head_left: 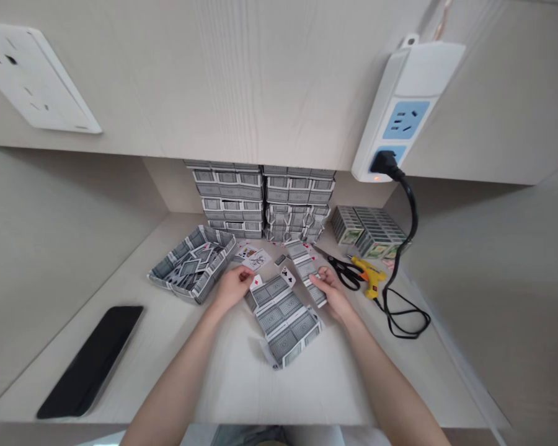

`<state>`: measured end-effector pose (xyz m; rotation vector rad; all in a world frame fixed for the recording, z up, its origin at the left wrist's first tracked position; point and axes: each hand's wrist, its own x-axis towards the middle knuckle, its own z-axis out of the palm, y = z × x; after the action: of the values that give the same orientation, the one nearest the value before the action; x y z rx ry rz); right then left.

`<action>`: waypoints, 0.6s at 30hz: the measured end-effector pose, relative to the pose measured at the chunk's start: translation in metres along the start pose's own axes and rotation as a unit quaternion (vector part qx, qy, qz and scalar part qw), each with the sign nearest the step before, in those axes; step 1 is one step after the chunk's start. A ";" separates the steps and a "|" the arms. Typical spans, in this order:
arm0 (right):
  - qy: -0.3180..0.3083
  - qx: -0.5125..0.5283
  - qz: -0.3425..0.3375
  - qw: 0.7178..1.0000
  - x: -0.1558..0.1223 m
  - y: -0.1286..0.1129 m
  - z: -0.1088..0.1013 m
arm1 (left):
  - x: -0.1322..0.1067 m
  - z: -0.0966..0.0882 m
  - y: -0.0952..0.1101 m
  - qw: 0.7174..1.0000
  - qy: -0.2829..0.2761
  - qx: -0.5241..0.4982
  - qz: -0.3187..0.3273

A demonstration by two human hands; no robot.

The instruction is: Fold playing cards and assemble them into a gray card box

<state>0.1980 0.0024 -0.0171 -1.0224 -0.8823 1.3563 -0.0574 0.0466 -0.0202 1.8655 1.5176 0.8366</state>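
Note:
A flat piece made of joined grey-backed playing cards [283, 319] lies on the desk in front of me, with folded card flaps along its sides. My left hand [232, 286] pinches its upper left corner, where a red-pip card shows. My right hand [331, 291] grips the folded strip of cards [307, 269] along its upper right edge. A black club card sits between the two hands.
A finished card tray [193, 263] stands at the left. Stacked card trays [263, 201] fill the back. Loose cards [252, 255], scissors [346, 271], a yellow glue gun [369, 275] with black cable [402, 310], card boxes [369, 232] and a black phone [90, 359] lie around.

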 end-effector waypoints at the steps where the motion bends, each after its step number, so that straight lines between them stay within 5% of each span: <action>1: 0.002 0.003 -0.002 1.000 0.001 0.001 0.000 | 0.000 0.000 0.000 1.000 0.000 0.001 0.000; 7: -0.021 -0.023 0.006 0.999 0.002 0.004 -0.001 | 0.000 -0.002 0.002 0.999 0.044 0.002 0.028; 12: -0.025 -0.051 0.001 0.998 0.002 0.006 -0.003 | -0.014 -0.013 0.029 0.972 0.151 0.008 0.178; 14: -0.027 -0.049 -0.005 0.998 0.003 0.007 -0.004 | -0.023 -0.012 0.042 0.968 0.105 0.000 0.228; 18: -0.018 -0.038 -0.002 0.999 0.005 0.011 -0.003 | -0.039 0.004 0.059 0.949 -0.124 0.035 0.287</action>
<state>0.1976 0.0061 -0.0292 -1.0566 -0.9696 1.3494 -0.0240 -0.0024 0.0182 2.4098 0.8627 0.7573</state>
